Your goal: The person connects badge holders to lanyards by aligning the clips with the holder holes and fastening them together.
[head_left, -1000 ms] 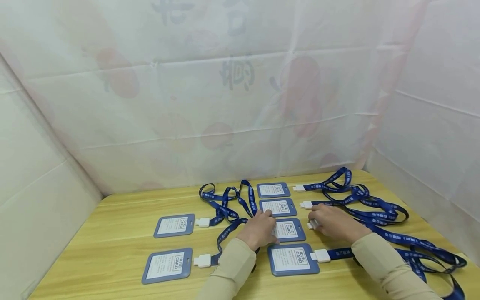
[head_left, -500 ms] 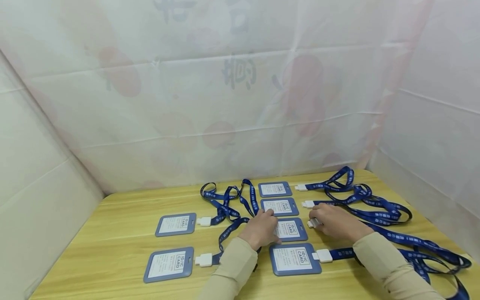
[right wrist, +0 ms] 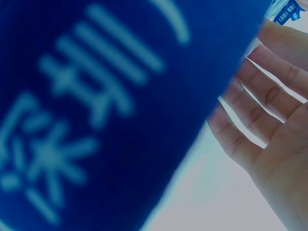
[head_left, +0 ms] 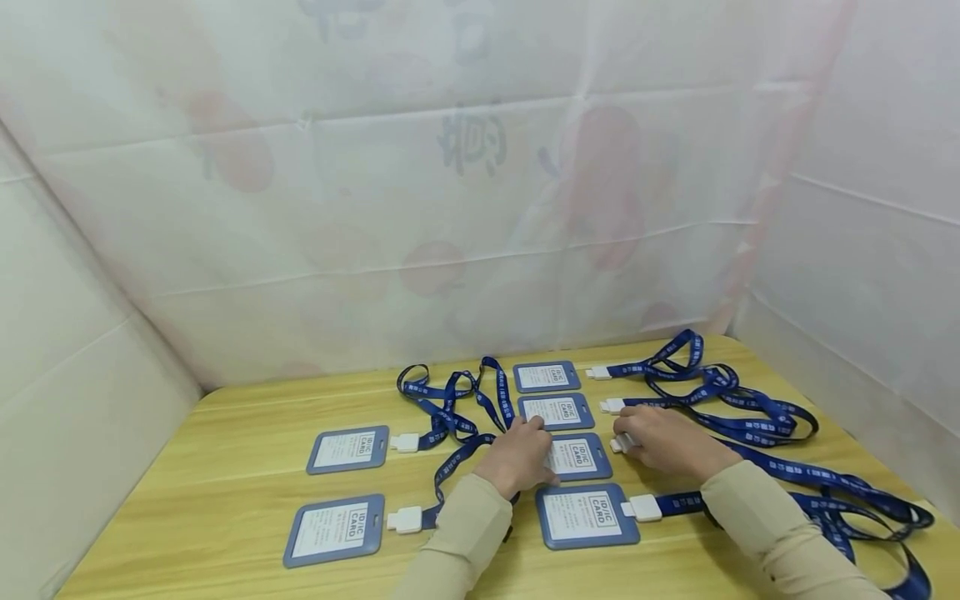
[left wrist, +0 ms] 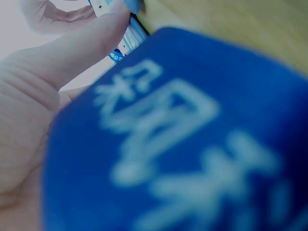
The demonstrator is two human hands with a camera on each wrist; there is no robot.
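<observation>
My left hand (head_left: 517, 458) grips the left side of a blue-framed ID card holder (head_left: 579, 457), third from the back in the right column. Its thumb is at the near edge, fingers at the far edge. My right hand (head_left: 671, 442) pinches the white clip (head_left: 622, 443) of a blue lanyard (head_left: 787, 468), a short gap right of that holder's slot. In the left wrist view, a blurred blue strap (left wrist: 168, 134) hides most of the scene, with the thumb (left wrist: 82, 48) beside it. Another strap (right wrist: 96, 110) covers much of the right wrist view, beside the fingers (right wrist: 260, 106).
Nearest in the right column, a card holder (head_left: 587, 517) is joined to its white clip (head_left: 642, 507). Two more holders (head_left: 546, 377) lie behind, clips apart. At left lie two holders (head_left: 335, 530) with separate clips (head_left: 406, 520) and tangled lanyards (head_left: 450, 408). White cloth (head_left: 375, 208) hangs around the wooden table (head_left: 225, 483).
The head view has shifted slightly. Both hands keep their places, the left on the card holder and the right on the lanyard clip.
</observation>
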